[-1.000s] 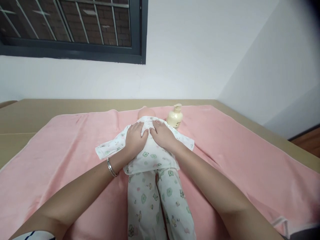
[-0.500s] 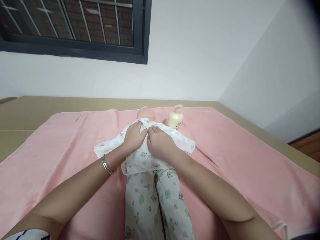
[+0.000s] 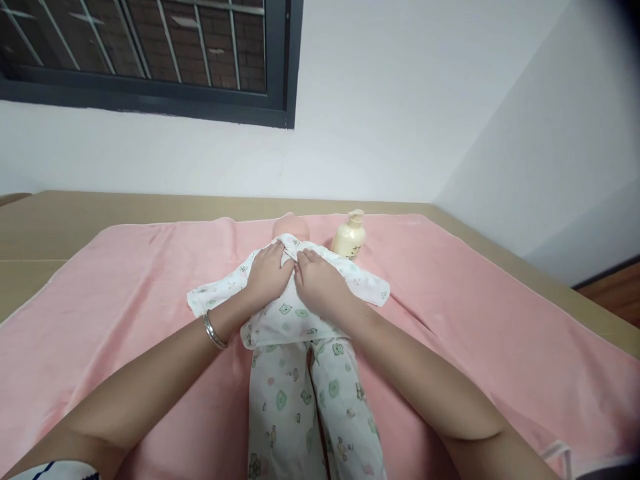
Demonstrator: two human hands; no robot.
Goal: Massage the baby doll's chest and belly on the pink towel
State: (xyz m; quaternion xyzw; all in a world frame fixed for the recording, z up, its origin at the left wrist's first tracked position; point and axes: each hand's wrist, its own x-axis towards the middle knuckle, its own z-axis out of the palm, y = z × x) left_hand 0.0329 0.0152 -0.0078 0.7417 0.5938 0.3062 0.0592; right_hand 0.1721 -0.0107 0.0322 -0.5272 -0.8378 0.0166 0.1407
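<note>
A doll-like figure lies on a pink cloth [image 3: 165,267], its smooth rounded head [image 3: 291,228] at the far end. It wears a white patterned shirt [image 3: 285,323], sleeves spread to both sides, and matching trousers [image 3: 281,407]. My left hand [image 3: 269,275] rests on the left upper chest of the shirt, thumb apart from the fingers. Opposite it, my right hand [image 3: 320,280] lies flat on the shirt, fingertips near the collar. The two hands almost meet at the middle. Both seem to hold nothing; the fabric under the palms is hidden.
A cream pump bottle [image 3: 349,239] stands just right of the figure's head. The cloth covers a tan surface [image 3: 100,207] that reaches a white wall [image 3: 370,147]. A dark-framed barred window [image 3: 285,67] is at the upper left. Brown wood [image 3: 617,293] shows at the right edge.
</note>
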